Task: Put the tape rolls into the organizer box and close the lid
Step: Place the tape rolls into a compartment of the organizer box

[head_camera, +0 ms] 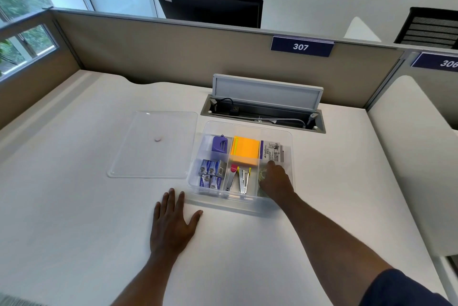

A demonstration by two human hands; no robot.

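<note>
The clear organizer box (pixel 287 137) stands open on the white desk. My right hand (pixel 276 181) reaches into its near right compartment, over clear tape rolls (pixel 263 174) that are mostly hidden beneath it; whether the fingers grip a roll I cannot tell. The clear lid (pixel 153 144) lies flat on the desk, just left of the box. My left hand (pixel 173 221) rests flat on the desk in front of the box's near left corner, fingers spread, holding nothing.
Other compartments hold orange sticky notes (pixel 245 150), a purple sharpener (pixel 219 144), staple boxes (pixel 210 173), two staplers (pixel 238 179) and a printed packet (pixel 271 150). An open cable tray with a raised flap (pixel 265 97) sits behind the box. A beige partition (pixel 173 50) bounds the desk.
</note>
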